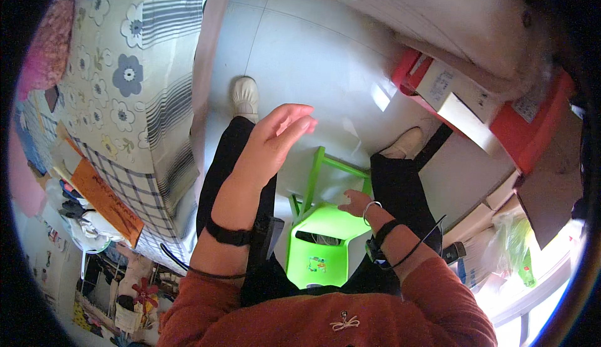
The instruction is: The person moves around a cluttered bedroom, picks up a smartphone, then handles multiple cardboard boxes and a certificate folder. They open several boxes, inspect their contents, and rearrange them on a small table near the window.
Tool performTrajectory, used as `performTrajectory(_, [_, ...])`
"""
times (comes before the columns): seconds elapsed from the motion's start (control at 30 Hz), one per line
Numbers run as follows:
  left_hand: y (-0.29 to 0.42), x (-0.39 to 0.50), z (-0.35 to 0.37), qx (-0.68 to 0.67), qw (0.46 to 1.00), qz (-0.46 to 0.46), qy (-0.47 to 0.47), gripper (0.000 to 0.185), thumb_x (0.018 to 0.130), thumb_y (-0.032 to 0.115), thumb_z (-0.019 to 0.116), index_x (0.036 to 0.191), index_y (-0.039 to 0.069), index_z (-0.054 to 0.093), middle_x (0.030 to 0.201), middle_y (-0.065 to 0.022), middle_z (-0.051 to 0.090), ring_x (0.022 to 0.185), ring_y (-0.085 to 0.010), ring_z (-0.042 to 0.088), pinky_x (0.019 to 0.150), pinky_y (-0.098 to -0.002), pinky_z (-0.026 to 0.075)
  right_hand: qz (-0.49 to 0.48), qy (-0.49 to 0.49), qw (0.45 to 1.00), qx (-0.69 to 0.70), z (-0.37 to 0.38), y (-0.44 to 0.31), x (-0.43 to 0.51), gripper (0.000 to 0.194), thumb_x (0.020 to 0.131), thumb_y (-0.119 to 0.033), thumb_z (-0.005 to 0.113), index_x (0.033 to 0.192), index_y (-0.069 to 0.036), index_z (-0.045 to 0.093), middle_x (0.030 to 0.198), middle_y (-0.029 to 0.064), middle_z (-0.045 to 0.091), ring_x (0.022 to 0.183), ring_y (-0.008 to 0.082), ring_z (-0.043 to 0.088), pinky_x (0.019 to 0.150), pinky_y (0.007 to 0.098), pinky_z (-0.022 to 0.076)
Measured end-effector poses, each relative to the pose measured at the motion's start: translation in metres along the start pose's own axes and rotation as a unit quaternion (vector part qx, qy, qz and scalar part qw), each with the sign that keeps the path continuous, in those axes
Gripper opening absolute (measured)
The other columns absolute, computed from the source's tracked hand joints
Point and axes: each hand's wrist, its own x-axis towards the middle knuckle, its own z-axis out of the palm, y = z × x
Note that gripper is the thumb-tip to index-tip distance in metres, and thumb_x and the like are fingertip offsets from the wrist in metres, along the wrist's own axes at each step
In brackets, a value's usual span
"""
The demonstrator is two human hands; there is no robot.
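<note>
A small bright green plastic chair stands between my legs, its backrest towards me, with a cut-out slot and a sticker on it. My right hand is at the chair's far right part, fingers bent; whether it grips or only touches the chair cannot be told. Raised over the floor and my left leg, my left hand has its fingers curved and thumb apart, with nothing in it. Black bands with small devices are strapped to both forearms, and a bracelet circles my right wrist.
A flower-patterned cloth covers a bed or table at the left. At the right are a red container with boxes in it, cardboard and plastic bags. My light shoes rest on the pale floor.
</note>
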Motion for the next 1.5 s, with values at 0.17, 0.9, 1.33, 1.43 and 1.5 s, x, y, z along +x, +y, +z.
performTrajectory(0.17, [-0.010,-0.008,-0.023,-0.015,1.000,-0.004,0.026,0.029,0.098,0.018,0.058,0.119,-0.002,0.057,0.108,-0.0090,0.064,0.102,-0.0154,0.060,0.092,-0.0286,0.047,0.014,-0.069,0.994,-0.078,0.043,-0.012,0.021,0.082,0.072,-0.058,0.074,0.131,-0.005,0.055,0.126,0.0214,0.060,0.117,0.0378,0.057,0.101,0.0439,0.0440])
performTrajectory(0.9, [0.019,-0.019,-0.054,0.066,0.995,0.055,0.048,0.028,0.097,0.008,0.055,0.123,-0.003,0.056,0.111,-0.0103,0.064,0.105,-0.0165,0.059,0.095,-0.0304,0.045,-0.202,-0.034,0.979,0.006,0.105,-0.088,0.067,0.053,0.086,-0.046,0.065,0.118,-0.005,0.062,0.106,0.0230,0.067,0.098,0.0408,0.065,0.087,0.0485,0.0519])
performTrajectory(1.33, [0.008,-0.044,-0.047,0.060,0.971,0.185,0.137,0.031,0.091,0.005,0.044,0.116,-0.009,0.056,0.105,-0.0225,0.065,0.098,-0.0276,0.066,0.090,-0.0401,0.052,-0.300,-0.199,0.915,-0.180,0.082,-0.082,0.092,0.048,0.090,-0.056,0.052,0.116,-0.016,0.064,0.105,0.0163,0.069,0.094,0.0375,0.067,0.082,0.0506,0.0538])
performTrajectory(1.43, [0.004,-0.067,-0.044,0.048,0.963,0.239,0.111,0.031,0.091,0.002,0.042,0.116,-0.009,0.055,0.105,-0.0222,0.066,0.097,-0.0270,0.066,0.091,-0.0396,0.052,-0.329,-0.170,0.899,-0.233,0.081,-0.091,0.094,0.047,0.090,-0.053,0.054,0.107,-0.012,0.068,0.101,0.0164,0.070,0.092,0.0371,0.067,0.082,0.0496,0.0539])
performTrajectory(1.5, [0.004,-0.089,-0.043,0.061,0.959,0.260,0.099,0.030,0.091,0.001,0.042,0.117,-0.008,0.055,0.105,-0.0218,0.066,0.097,-0.0264,0.066,0.090,-0.0389,0.052,-0.325,-0.195,0.894,-0.237,0.082,-0.102,0.096,0.041,0.088,-0.041,0.056,0.099,-0.003,0.069,0.094,0.0211,0.070,0.087,0.0357,0.067,0.078,0.0497,0.0522])
